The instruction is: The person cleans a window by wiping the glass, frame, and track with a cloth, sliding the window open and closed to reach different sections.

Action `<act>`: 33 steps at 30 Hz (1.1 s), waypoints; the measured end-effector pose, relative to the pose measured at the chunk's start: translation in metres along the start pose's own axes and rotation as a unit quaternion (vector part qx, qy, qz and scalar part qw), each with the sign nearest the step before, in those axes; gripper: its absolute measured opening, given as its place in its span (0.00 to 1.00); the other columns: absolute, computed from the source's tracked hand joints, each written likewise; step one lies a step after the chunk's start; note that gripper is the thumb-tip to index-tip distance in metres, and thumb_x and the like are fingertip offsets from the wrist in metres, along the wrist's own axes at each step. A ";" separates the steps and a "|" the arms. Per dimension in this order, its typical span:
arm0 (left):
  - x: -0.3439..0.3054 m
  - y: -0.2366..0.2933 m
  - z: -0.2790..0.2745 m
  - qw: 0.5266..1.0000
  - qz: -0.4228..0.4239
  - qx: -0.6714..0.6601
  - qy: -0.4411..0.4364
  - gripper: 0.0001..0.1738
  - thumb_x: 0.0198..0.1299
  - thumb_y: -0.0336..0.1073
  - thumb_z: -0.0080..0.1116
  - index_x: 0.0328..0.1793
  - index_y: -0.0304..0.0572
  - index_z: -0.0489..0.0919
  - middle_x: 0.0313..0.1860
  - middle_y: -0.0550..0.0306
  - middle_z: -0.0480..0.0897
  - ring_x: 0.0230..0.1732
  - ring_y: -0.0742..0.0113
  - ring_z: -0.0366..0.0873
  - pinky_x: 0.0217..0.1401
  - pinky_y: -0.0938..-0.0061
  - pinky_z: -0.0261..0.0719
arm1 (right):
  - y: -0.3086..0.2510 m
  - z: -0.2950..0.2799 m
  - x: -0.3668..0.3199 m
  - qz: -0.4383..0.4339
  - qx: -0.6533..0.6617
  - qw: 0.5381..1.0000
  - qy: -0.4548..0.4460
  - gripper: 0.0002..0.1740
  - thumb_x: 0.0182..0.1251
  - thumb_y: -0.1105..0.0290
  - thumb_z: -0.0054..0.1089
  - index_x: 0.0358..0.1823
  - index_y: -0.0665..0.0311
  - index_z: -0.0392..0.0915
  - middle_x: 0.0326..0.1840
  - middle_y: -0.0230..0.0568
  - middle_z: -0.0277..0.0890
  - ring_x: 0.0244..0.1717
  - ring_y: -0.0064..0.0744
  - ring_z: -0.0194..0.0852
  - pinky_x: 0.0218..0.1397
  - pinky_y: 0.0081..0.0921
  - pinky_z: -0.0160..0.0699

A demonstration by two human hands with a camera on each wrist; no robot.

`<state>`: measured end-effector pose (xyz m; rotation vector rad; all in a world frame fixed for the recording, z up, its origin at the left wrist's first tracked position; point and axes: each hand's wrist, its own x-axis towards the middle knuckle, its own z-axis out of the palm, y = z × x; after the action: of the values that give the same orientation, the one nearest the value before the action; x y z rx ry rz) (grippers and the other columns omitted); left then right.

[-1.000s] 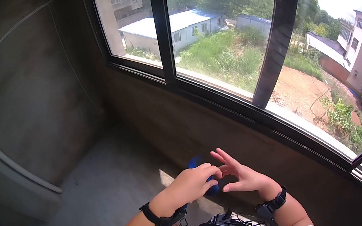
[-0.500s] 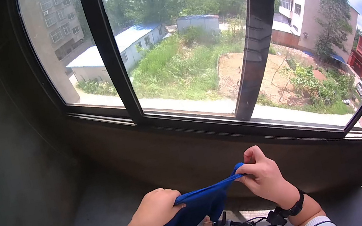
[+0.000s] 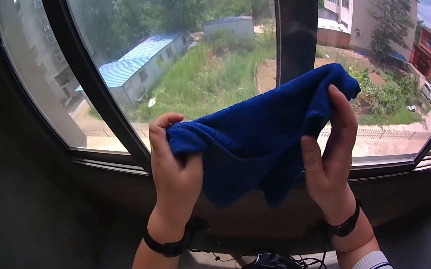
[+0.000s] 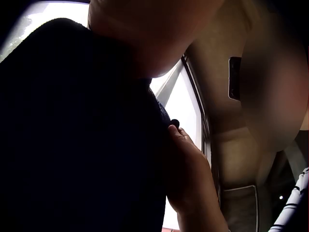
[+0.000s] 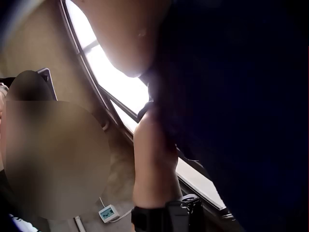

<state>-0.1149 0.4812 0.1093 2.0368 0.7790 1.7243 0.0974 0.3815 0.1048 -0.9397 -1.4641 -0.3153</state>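
Observation:
A blue towel-like cloth (image 3: 253,133) is stretched between both hands, held up in front of the window, its lower edge hanging in loose folds. My left hand (image 3: 171,168) grips its left end, thumb in front and fingers over the top edge. At the right end, my right hand (image 3: 332,151) holds the cloth between thumb and fingers, with the corner flopping past the fingertips. In the left wrist view the cloth (image 4: 72,130) looks nearly black and covers much of the picture. From the right wrist, the cloth (image 5: 241,96) hides the right side.
A large window with dark frames (image 3: 300,10) stands directly ahead, its sill rail (image 3: 111,163) running behind the hands. Loose black cables (image 3: 308,268) hang at the waist. A plain wall (image 3: 13,199) rises on the left. A small white wall display (image 5: 108,213) shows in the right wrist view.
The blue cloth, first bunched low between the hands, was spread out at waist height and is now raised up against the window. The head view has turned rightward.

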 end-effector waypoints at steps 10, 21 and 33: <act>0.013 -0.039 0.034 0.989 0.091 0.055 -0.106 0.24 0.52 0.20 0.55 0.58 0.38 0.69 0.47 0.44 0.73 0.48 0.43 0.75 0.52 0.60 0.74 | 0.068 0.089 0.011 -0.172 -0.471 0.855 -0.137 0.37 0.68 0.46 0.50 0.79 0.45 0.62 0.74 0.42 0.63 0.77 0.52 0.50 0.80 0.61 0.30; -0.028 -0.106 -0.084 0.978 0.082 -0.015 -0.190 0.28 0.53 0.23 0.65 0.62 0.40 0.75 0.56 0.44 0.77 0.57 0.49 0.77 0.61 0.62 0.76 | 0.030 -0.044 0.208 -0.277 -0.567 0.774 0.053 0.45 0.63 0.58 0.63 0.81 0.52 0.53 0.66 0.65 0.65 0.73 0.72 0.52 0.80 0.58 0.41; 0.022 -0.233 -0.085 0.993 -0.052 -0.075 0.072 0.33 0.74 0.37 0.49 0.79 0.34 0.53 0.72 0.46 0.64 0.67 0.60 0.67 0.71 0.63 0.64 | -0.014 0.182 0.177 -0.295 -0.412 0.861 -0.039 0.45 0.62 0.49 0.62 0.80 0.49 0.55 0.67 0.48 0.66 0.74 0.54 0.56 0.78 0.60 0.44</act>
<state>-0.2372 0.6708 0.0036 1.7573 0.7602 1.8274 -0.0140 0.5619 0.2451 -1.1394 -1.6916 -1.4613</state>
